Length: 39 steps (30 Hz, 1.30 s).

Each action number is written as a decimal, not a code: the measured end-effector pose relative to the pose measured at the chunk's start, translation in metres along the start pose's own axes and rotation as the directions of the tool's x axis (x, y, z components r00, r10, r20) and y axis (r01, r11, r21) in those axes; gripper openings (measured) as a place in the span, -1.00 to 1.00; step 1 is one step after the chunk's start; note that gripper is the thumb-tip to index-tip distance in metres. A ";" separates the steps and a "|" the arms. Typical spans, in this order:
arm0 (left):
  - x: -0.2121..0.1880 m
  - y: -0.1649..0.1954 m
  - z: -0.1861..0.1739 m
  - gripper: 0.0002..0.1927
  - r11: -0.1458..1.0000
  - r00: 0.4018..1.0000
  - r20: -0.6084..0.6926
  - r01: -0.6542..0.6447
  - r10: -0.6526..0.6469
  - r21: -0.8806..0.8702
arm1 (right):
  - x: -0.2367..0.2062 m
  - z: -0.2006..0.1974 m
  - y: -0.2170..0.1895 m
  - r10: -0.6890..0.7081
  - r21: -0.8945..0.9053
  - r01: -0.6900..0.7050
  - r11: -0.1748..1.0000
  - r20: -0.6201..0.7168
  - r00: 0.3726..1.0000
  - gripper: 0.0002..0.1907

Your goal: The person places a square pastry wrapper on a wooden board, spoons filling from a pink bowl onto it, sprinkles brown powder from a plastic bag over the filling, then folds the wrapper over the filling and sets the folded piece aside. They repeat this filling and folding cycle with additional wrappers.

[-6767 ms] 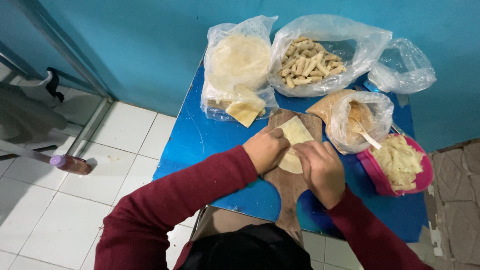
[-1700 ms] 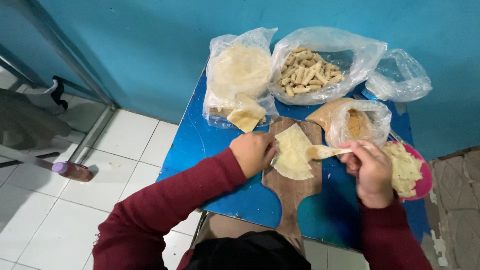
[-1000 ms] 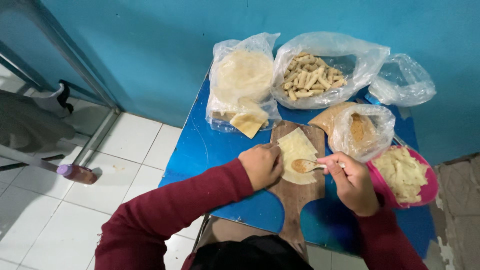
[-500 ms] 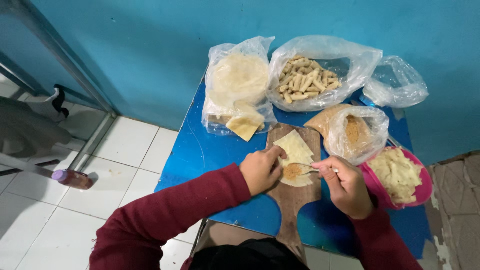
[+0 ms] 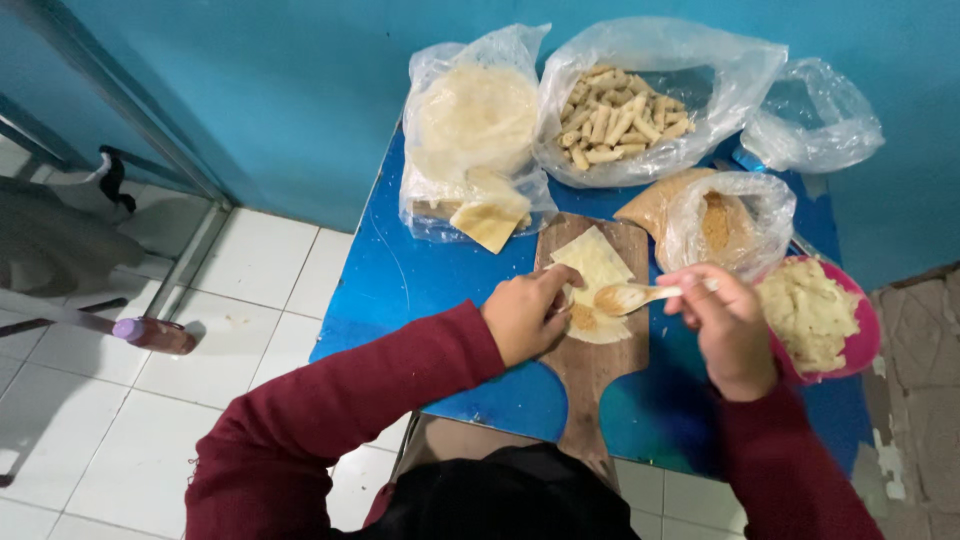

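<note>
- The left hand point(image 5: 525, 315) covers the near left edge of the pale wrapper point(image 5: 592, 270), so that part cannot be seen.
- The right hand point(image 5: 725, 325) hides the end of the wooden spoon point(image 5: 630, 297) handle.
- The wooden board point(image 5: 592, 370) has its handle end lost under the dark clothes at the bottom.
- The plastic bags blur the flat wrappers point(image 5: 475, 115) and the brown crumbs point(image 5: 715, 220) inside.
- The purple bottle point(image 5: 152, 334) on the floor is too small to tell much.

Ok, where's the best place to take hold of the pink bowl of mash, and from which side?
Take the pink bowl by its bare outer rim, coming from the right. The mash fills the middle, and the right hand with the spoon crowds its left side.
</note>
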<state>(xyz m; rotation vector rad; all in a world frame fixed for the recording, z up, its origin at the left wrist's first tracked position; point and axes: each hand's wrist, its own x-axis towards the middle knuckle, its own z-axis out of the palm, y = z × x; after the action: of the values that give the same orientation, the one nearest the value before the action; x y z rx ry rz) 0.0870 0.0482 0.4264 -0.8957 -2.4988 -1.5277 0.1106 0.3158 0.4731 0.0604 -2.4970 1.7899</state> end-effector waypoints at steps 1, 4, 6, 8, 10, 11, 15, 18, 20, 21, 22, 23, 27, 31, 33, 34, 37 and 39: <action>0.000 0.000 0.001 -0.66 1.000 1.000 -0.013 -0.003 0.002 -0.005 | 0.001 -0.006 0.001 0.034 0.052 -0.032 0.998 -0.035 0.999 -0.71; -0.001 -0.001 0.002 -0.66 0.999 1.000 -0.028 -0.015 0.014 -0.036 | 0.000 -0.031 0.001 0.053 0.183 -0.024 0.983 -0.156 0.986 -0.74; 0.000 -0.002 0.002 -0.66 0.999 1.000 -0.028 -0.013 0.012 -0.051 | 0.000 -0.044 0.003 -0.073 0.161 0.126 0.979 -0.300 0.951 -0.77; 0.000 -0.001 0.003 -0.67 0.998 1.000 -0.021 0.007 -0.009 -0.058 | 0.001 -0.051 0.006 -0.225 0.053 0.278 0.959 -0.455 0.862 -0.78; 0.000 0.001 0.006 -0.68 0.997 0.999 -0.042 -0.009 0.006 -0.076 | 0.004 -0.048 0.007 -0.257 -0.184 0.190 0.964 -0.486 0.835 -0.76; 0.001 0.002 0.006 -0.68 0.996 0.998 -0.054 -0.020 0.015 -0.083 | 0.007 -0.045 0.005 -0.278 -0.297 0.140 0.945 -0.498 0.821 -0.75; 0.002 0.003 0.008 -0.66 0.989 0.995 -0.054 -0.088 0.082 -0.116 | 0.012 -0.026 -0.017 -0.591 -0.766 0.297 0.570 -0.131 0.796 -0.83; 0.000 0.003 0.007 -0.66 0.991 0.994 -0.050 -0.099 0.094 -0.087 | 0.000 -0.007 -0.037 -0.720 -0.891 0.295 0.346 -0.050 0.693 -0.76; -0.001 0.002 0.007 -0.65 0.995 0.996 -0.041 -0.077 0.075 -0.064 | -0.010 0.001 -0.047 -0.698 -0.857 0.325 0.400 -0.055 0.714 -0.80; -0.001 0.002 0.007 -0.64 0.995 0.997 -0.042 -0.073 0.071 -0.064 | -0.015 0.006 -0.048 -0.582 -0.813 0.330 0.480 -0.014 0.813 -0.84; -0.002 0.001 0.008 -0.63 0.996 0.997 -0.044 -0.072 0.069 -0.062 | -0.018 0.012 -0.047 -0.458 -0.765 0.322 0.557 0.040 0.888 -0.88; -0.002 0.000 0.008 -0.63 0.996 0.997 -0.045 -0.072 0.069 -0.059 | -0.019 0.018 -0.044 -0.328 -0.716 0.300 0.630 0.105 0.939 -0.91; -0.005 -0.004 0.008 -0.62 0.996 0.996 -0.054 -0.077 0.074 -0.055 | -0.028 0.043 -0.021 -0.248 -0.716 0.304 0.628 0.186 0.951 -0.88; -0.010 -0.006 0.006 -0.60 0.989 0.988 -0.074 -0.141 0.137 -0.045 | -0.035 0.057 -0.008 -0.279 -0.701 0.283 0.654 0.124 0.952 -0.83; -0.012 -0.007 0.003 -0.61 0.989 0.988 -0.060 -0.146 0.144 -0.023 | -0.035 0.062 -0.008 -0.231 -0.672 0.227 0.705 0.085 0.969 -0.84; -0.012 -0.007 0.002 -0.61 0.990 0.988 -0.054 -0.143 0.142 -0.012 | -0.035 0.064 -0.009 -0.171 -0.636 0.162 0.755 0.048 0.984 -0.84; -0.012 -0.005 -0.003 -0.62 0.987 0.985 -0.059 -0.162 0.163 0.019 | -0.034 0.070 -0.016 -0.113 -0.510 0.100 0.854 0.005 0.994 -0.85; -0.013 -0.003 -0.005 -0.61 0.982 0.979 -0.083 -0.183 0.187 0.053 | -0.035 0.072 -0.020 -0.166 -0.463 0.159 0.872 0.026 0.986 -0.84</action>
<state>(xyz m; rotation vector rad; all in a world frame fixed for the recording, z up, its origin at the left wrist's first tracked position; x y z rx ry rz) 0.0951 0.0380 0.4222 -0.9998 -2.3061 -1.4156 0.1440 0.2408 0.4660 0.2220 -2.7400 1.0879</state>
